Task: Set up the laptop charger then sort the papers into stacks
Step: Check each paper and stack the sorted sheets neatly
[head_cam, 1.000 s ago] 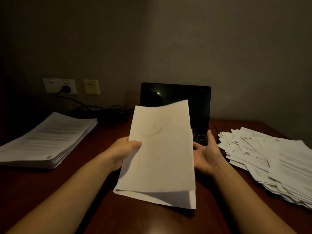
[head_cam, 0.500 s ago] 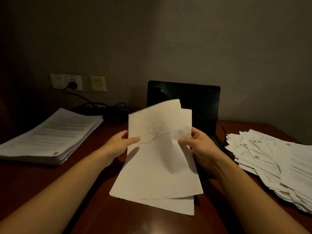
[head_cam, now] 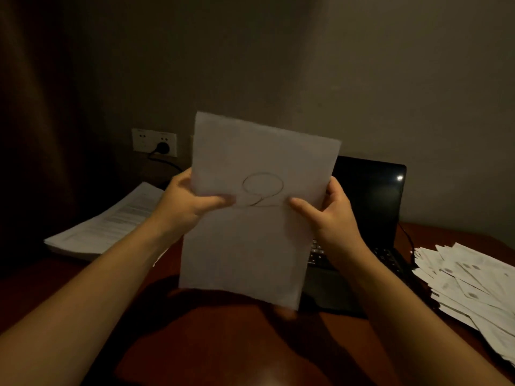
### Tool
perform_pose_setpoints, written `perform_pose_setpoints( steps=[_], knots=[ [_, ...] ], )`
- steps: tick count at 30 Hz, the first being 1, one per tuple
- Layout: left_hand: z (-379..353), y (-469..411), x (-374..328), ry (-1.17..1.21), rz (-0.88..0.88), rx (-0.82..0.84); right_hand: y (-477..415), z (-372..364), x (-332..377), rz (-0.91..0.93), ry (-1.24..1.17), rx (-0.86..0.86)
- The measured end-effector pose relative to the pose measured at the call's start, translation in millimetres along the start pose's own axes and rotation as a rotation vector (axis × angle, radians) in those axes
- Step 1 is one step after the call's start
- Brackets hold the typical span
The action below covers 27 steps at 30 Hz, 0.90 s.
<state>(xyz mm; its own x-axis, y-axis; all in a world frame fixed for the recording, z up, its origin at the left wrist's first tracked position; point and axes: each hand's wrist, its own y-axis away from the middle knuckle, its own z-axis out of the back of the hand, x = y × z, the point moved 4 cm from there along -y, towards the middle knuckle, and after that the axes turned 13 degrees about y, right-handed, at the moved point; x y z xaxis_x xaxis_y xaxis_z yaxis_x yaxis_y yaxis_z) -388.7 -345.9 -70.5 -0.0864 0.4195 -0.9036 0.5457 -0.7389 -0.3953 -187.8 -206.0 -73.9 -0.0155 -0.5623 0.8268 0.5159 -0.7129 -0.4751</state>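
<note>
Papers (head_cam: 256, 218) held upright over the near middle of the table (head_cam: 223, 352), a few sheets together by the look of it, count unclear. Left hand (head_cam: 186, 207) pinches the left edge, thumb across the front; right hand (head_cam: 331, 215) pinches the right edge likewise. Risk: grip sits mid-height, so the lower half hangs free; a back sheet could slide out and drop onto the table. Laptop (head_cam: 370, 207) stands open just behind; a swing could knock its screen. Loose pile (head_cam: 468, 282) at the right edge is fanned and could spill. Neat stack (head_cam: 111, 224) at the far left; plug (head_cam: 162, 148) sits in the wall socket (head_cam: 154, 141).
</note>
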Motion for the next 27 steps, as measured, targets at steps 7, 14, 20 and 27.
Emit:
perform_pose_setpoints(
  steps=[7, 14, 20, 27],
  knots=[
    [37, 24, 40, 0.012, 0.141, -0.077, 15, -41, -12, -0.006, 0.037, 0.0],
    [61, 21, 56, -0.085, 0.196, -0.128, 7, -54, -11, -0.065, -0.001, -0.067],
    [88, 9, 43, -0.053, 0.207, -0.209, -17, -77, -9, -0.205, -0.003, 0.084],
    [140, -16, 37, -0.239, 0.441, -0.32, -33, -132, -30, -0.472, 0.018, 0.222]
  ],
)
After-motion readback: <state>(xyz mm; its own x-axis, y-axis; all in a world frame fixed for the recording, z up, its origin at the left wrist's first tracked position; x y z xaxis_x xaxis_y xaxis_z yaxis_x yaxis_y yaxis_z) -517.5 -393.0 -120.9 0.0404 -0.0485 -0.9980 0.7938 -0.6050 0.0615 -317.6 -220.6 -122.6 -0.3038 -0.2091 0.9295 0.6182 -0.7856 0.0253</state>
